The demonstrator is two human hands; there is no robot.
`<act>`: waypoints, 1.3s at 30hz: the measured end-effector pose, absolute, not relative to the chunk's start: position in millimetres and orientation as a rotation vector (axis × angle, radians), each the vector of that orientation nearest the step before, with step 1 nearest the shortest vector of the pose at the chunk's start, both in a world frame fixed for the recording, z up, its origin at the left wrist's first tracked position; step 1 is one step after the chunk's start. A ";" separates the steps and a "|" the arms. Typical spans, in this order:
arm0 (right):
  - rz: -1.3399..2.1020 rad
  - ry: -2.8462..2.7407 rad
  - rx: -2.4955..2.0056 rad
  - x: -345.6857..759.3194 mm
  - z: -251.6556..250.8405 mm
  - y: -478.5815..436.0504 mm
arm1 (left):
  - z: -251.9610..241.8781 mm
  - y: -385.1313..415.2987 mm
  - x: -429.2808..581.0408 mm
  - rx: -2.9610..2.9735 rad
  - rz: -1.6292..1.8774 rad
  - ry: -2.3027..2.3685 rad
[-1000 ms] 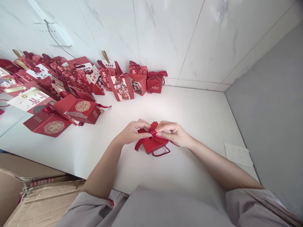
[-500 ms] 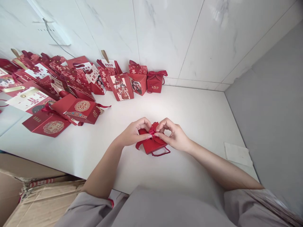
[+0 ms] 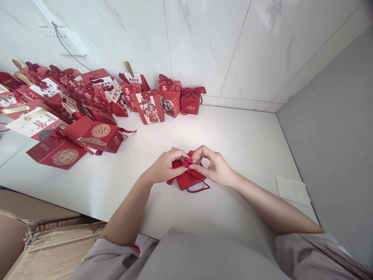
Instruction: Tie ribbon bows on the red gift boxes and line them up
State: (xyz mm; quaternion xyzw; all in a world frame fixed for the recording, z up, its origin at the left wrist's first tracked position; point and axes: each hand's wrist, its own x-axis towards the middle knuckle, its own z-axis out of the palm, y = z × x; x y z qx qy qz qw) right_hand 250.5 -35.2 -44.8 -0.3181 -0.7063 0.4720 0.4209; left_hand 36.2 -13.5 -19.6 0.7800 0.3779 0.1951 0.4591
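Observation:
A small red gift box (image 3: 186,182) stands on the white table in front of me, a dark red cord handle (image 3: 199,189) hanging at its near side. On its top is a red ribbon (image 3: 187,163), gathered in a bow-like knot. My left hand (image 3: 167,165) pinches the ribbon from the left between thumb and fingers. From the right, my right hand (image 3: 214,165) grips it the same way, thumb and forefinger meeting at the knot. One ribbon tail hangs at the box's left side. The fingers partly hide the knot and the box top.
Many red gift boxes (image 3: 148,107) crowd the left and back of the white table (image 3: 241,134). A red box with a ribbon (image 3: 190,102) stands by the tiled wall. White paper (image 3: 293,189) lies at the right edge. A cardboard box (image 3: 55,249) is below left.
My left hand has shifted slightly at the knot, its fingers now closer to my right hand's. The right hand and the box have hardly moved.

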 end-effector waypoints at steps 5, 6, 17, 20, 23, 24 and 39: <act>1.018 -1.828 -0.845 248.4 -44.0 -38.9 | -8.7 -20.0 40.3 2.163 0.435 0.945; 0.989 -1.842 -0.854 248.0 -44.4 -39.5 | -7.6 -20.4 40.1 2.184 0.424 0.935; 0.995 -1.908 -0.895 255.8 -31.6 -40.3 | -17.2 -11.1 34.9 2.074 0.454 0.895; 1.090 -1.967 -0.895 260.1 -25.7 -40.1 | -19.3 -9.5 32.8 2.017 0.452 0.884; 1.127 -1.993 -0.953 259.2 -25.8 -41.7 | -20.1 -8.9 32.0 1.974 0.466 0.874; 1.104 -1.996 -0.988 257.7 -27.1 -42.6 | -20.0 -9.0 32.0 1.963 0.471 0.874; 0.683 -1.964 -1.050 246.8 -40.9 -44.2 | -21.6 -6.9 29.9 1.846 0.475 0.843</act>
